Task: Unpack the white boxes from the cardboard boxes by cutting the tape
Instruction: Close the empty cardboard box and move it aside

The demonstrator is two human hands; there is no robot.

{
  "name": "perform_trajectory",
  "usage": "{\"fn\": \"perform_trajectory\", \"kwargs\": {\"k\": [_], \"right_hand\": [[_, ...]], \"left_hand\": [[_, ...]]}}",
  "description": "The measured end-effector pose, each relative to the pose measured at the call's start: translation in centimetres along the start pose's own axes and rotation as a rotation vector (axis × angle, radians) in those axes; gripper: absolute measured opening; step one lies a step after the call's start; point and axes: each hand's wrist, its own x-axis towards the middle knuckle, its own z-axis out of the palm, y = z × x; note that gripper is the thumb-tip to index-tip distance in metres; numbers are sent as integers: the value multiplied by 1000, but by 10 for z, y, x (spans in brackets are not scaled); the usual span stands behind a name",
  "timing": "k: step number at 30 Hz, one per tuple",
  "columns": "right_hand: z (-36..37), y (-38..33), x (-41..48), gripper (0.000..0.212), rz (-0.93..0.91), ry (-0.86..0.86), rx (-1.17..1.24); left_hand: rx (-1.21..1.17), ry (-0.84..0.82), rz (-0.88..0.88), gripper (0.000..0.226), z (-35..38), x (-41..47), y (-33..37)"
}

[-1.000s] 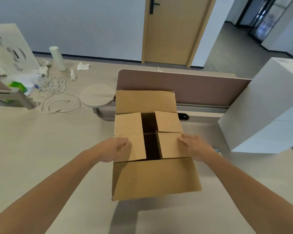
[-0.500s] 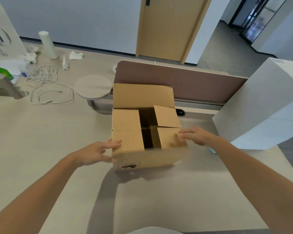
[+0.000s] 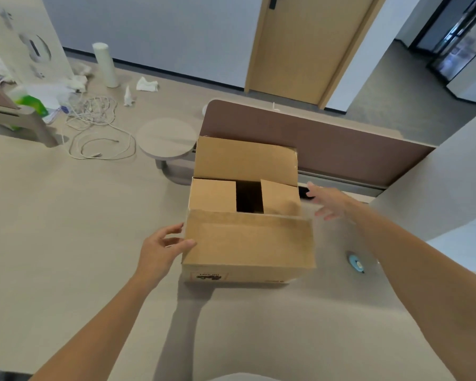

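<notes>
Cardboard box (image 3: 248, 243): my left hand (image 3: 160, 248) holds its near-left corner. My right hand (image 3: 330, 202) hovers spread, empty, beside its right side.

The beige desk (image 3: 66, 243) carries 1 open cardboard box (image 3: 248, 243), its near-left corner held by the left hand (image 3: 160, 251). Right of the spread right hand (image 3: 330, 202) stands 1 tall white box (image 3: 437, 202), and a small blue item (image 3: 356, 262) lies nearer than that hand. Well beyond the left hand lie a coiled white cable (image 3: 99, 133) and an upright white roll (image 3: 105, 64).
</notes>
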Motion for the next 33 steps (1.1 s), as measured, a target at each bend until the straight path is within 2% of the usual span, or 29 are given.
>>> {"fn": "perform_trajectory", "kwargs": {"k": [5,8,10,12,14,17,20,21,24,26,28,29,31,32,33], "right_hand": [[-9,-36,33,74,-77,75,87],[-9,-55,52,75,-111,149,12],[-7,-63,65,84,-93,187,-3],[-4,-65,84,100,-40,180,109],[1,-65,102,107,-5,140,307],[6,-71,100,94,-34,106,508],[5,-65,74,61,-137,95,640],[4,-58,64,54,-155,71,689],[5,-31,35,58,-203,2,693],[14,-12,20,46,-273,17,607],[29,7,5,25,-345,136,292],[37,17,2,24,-376,189,109],[54,32,-6,38,-431,240,-175],[61,38,-7,44,-467,244,-288],[69,43,-8,50,-501,237,-403]], "left_hand": [[-11,-5,-95,84,-4,7,-9],[-35,-53,-153,93,-7,10,-13],[-78,-102,-174,107,-7,10,-16],[-115,-153,-187,113,-6,10,-15],[-130,-211,-181,105,-5,9,-12],[-131,-260,-187,83,-3,8,-4],[-134,-254,-196,65,-3,10,-5],[-133,-249,-201,67,-4,10,-5],[-123,-241,-206,99,-4,11,-8],[-120,-232,-199,105,-3,12,-9],[-109,-239,-185,104,-2,11,-8],[-88,-245,-181,102,0,12,-8],[40,-178,-185,94,6,15,-8],[157,-106,-150,93,9,17,-5],[315,-40,-44,93,12,19,-2]]}}
